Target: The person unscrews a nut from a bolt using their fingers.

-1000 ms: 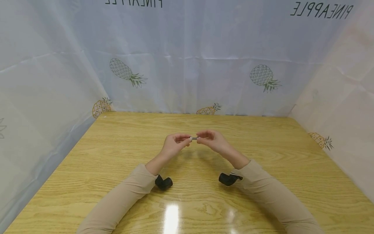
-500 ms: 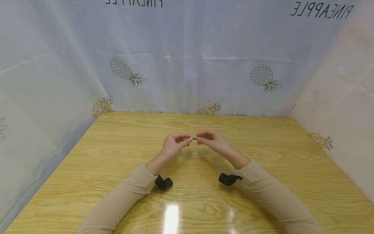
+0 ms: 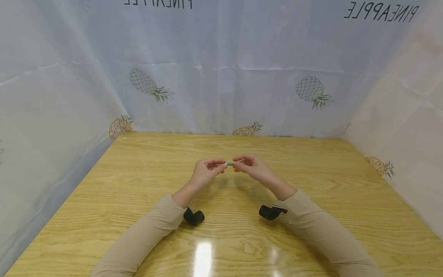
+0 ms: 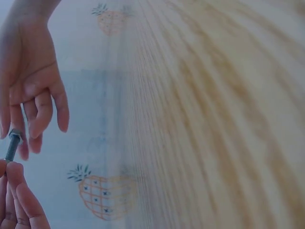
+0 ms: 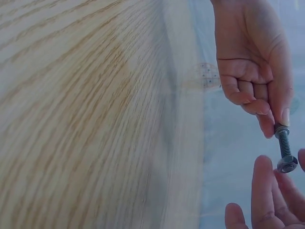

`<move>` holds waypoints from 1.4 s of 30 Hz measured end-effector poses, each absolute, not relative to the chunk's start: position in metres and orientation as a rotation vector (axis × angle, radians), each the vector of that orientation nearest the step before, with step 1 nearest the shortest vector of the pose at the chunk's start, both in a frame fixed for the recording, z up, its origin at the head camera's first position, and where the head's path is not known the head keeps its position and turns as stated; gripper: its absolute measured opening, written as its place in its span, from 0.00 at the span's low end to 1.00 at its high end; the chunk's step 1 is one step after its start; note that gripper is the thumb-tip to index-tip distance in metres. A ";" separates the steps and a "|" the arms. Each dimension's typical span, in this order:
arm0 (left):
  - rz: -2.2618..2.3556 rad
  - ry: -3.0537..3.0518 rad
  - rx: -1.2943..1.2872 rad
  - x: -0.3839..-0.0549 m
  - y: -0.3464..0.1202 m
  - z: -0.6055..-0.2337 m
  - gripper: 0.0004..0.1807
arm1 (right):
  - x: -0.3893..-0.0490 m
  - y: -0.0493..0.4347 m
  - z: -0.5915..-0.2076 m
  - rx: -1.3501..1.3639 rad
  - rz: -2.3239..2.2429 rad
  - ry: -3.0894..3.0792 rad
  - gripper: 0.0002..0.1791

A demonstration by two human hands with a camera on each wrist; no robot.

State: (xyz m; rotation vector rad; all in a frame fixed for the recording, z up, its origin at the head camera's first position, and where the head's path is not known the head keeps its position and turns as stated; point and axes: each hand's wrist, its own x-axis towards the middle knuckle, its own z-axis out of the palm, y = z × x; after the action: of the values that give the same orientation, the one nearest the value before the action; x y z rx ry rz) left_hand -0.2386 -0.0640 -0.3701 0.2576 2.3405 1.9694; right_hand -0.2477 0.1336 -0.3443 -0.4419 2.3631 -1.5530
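A metal bolt (image 5: 285, 144) with a threaded shank is held level above the table between my two hands. My left hand (image 3: 204, 173) pinches its head end between thumb and fingertips. A hex nut (image 5: 287, 165) sits on the free end of the thread. Around this nut are the thumb and fingertips of my right hand (image 3: 257, 169), loosely curled, with a finger touching its underside in the right wrist view. In the left wrist view the same bolt points up from my left fingertips to the nut, beside my right thumb. Most of the bolt head is hidden by fingers.
Both hands are over a wood-grain table (image 3: 228, 246). White cloth curtains (image 3: 221, 100) with pineapple prints hang along its back and sides. A black wrist fitting (image 3: 194, 217) shows at the left cuff and another black fitting (image 3: 271, 212) at the right cuff.
My right fingertips close in on the nut, then ease slightly apart again. My left hand and the bolt stay in place.
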 end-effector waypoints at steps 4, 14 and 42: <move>1.974 2.346 0.253 -0.238 -0.064 -0.370 0.14 | -0.248 0.135 -0.345 -0.446 -1.577 2.334 0.21; 1.981 2.349 0.260 -0.237 -0.064 -0.370 0.15 | -0.247 0.134 -0.345 -0.442 -1.529 2.370 0.23; 1.979 2.346 0.249 -0.238 -0.065 -0.370 0.16 | -0.250 0.133 -0.348 -0.466 -1.533 2.405 0.25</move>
State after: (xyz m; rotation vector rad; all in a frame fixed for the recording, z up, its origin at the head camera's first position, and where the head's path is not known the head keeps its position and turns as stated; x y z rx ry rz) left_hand -0.2381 -0.0647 -0.3703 0.2495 2.3458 1.9794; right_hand -0.2496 0.1329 -0.3479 -0.4659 2.4052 -1.5332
